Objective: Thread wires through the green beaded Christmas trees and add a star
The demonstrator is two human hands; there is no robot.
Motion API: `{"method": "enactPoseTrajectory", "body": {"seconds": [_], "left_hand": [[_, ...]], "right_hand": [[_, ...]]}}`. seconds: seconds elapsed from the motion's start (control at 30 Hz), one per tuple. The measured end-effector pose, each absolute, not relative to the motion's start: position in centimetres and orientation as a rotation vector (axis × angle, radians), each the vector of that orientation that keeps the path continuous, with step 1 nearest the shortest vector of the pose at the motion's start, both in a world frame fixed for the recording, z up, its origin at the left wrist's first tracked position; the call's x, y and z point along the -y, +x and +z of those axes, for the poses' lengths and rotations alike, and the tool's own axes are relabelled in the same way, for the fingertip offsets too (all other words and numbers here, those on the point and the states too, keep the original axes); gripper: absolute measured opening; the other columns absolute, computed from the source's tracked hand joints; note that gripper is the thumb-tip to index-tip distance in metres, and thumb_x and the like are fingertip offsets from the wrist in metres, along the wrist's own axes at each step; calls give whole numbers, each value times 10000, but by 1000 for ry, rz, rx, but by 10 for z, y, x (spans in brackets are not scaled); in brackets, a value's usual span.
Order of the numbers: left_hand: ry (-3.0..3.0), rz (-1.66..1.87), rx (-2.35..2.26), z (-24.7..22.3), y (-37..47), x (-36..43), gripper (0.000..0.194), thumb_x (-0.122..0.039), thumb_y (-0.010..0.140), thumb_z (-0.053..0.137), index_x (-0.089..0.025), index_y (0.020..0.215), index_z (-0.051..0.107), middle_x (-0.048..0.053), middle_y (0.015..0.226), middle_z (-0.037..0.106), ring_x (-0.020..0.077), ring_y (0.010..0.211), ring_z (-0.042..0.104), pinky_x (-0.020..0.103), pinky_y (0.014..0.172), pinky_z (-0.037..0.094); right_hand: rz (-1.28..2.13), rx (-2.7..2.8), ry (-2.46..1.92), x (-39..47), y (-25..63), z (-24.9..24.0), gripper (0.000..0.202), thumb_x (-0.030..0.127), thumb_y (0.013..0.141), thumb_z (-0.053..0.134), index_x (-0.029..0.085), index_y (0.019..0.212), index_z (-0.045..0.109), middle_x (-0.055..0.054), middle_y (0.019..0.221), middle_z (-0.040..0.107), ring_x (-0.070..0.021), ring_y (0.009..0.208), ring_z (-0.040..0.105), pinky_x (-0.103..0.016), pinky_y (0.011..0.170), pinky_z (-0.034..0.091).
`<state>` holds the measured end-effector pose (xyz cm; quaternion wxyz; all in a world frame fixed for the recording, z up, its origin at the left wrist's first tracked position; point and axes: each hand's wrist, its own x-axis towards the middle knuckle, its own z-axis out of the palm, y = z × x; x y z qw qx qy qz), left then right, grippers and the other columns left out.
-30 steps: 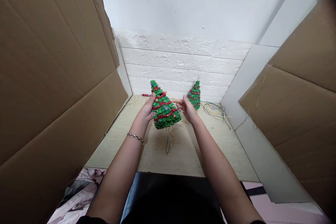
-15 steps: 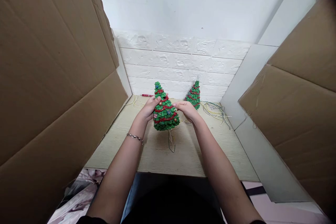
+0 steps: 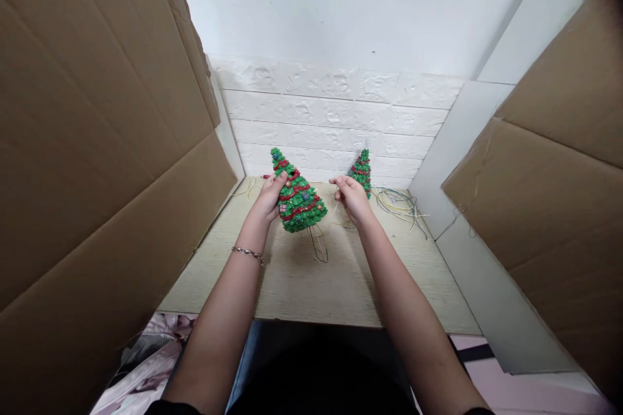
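My left hand [image 3: 272, 196] is closed around the left side of a small green Christmas tree ornament [image 3: 300, 198] with red garlands and little baubles. The tree is tilted, its top leaning left, and is held above the tabletop. Thin green and yellow wires [image 3: 318, 248] hang from its underside. To the right of the tree and apart from it, my right hand [image 3: 351, 196] is pinched closed. A faint pale strand shows by its fingers, but what they hold is too small to make out.
A second Christmas tree ornament [image 3: 361, 172] stands behind my right hand, near the white brick-patterned wall [image 3: 316, 107]. A loose coil of wires [image 3: 399, 205] lies to its right on the wooden table [image 3: 311, 298]. Cardboard sheets [image 3: 107, 142] flank both sides.
My left hand has tipped the tree further left and shifted it left. My right hand has come away from the tree's right side and moved slightly right and up.
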<state>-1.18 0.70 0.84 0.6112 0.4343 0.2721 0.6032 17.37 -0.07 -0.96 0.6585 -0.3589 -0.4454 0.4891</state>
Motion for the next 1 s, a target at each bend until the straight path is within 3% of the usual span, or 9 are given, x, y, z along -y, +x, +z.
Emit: {"method": "enactPoseTrajectory", "body": {"seconds": [0.2, 0.33, 0.43, 0.53, 0.73, 1.0], "left_hand": [[920, 1691, -677, 6, -17, -19, 502, -489, 462, 800, -154, 666, 486, -22, 596, 514, 93, 508, 512, 226, 493, 458], [883, 1827, -703, 5, -19, -24, 481, -485, 482, 790, -155, 678, 500, -21, 621, 524, 89, 530, 519, 222, 514, 462], [844, 1877, -698, 5, -20, -26, 481, -491, 490, 781, -157, 692, 500, -23, 620, 519, 95, 535, 527, 236, 532, 471], [822, 1910, -696, 4, -22, -27, 500, -494, 479, 784, -159, 723, 503, -26, 626, 516, 96, 537, 524, 242, 542, 477], [1029, 1964, -819, 3, -24, -26, 444, -482, 545, 751, -147, 748, 542, -8, 641, 538, 89, 546, 511, 218, 550, 459], [1467, 2000, -1088, 3, -26, -21, 344, -421, 653, 693, -156, 832, 568, 4, 732, 579, 115, 655, 533, 219, 648, 440]], "right_hand": [[1027, 849, -718, -1, 173, -8, 340, 421, 611, 696, 158, 790, 579, 37, 624, 563, -32, 483, 452, -166, 484, 364], [908, 865, -763, -2, 172, -10, 358, 433, 591, 709, 152, 802, 639, 13, 747, 580, -26, 537, 461, -167, 504, 393], [883, 873, -815, 2, 171, -8, 377, 425, 561, 734, 147, 804, 656, 33, 681, 528, -11, 460, 342, -160, 385, 285], [1097, 821, -739, 8, 168, -3, 379, 417, 567, 744, 160, 816, 618, 85, 531, 386, -8, 382, 233, -162, 318, 139], [1258, 799, -622, 12, 157, -3, 381, 393, 571, 756, 174, 724, 485, 55, 673, 563, 6, 333, 305, -150, 278, 150], [1298, 904, -681, 11, 150, -11, 445, 401, 508, 771, 161, 801, 537, 15, 719, 636, -23, 353, 423, -154, 293, 264]]}}
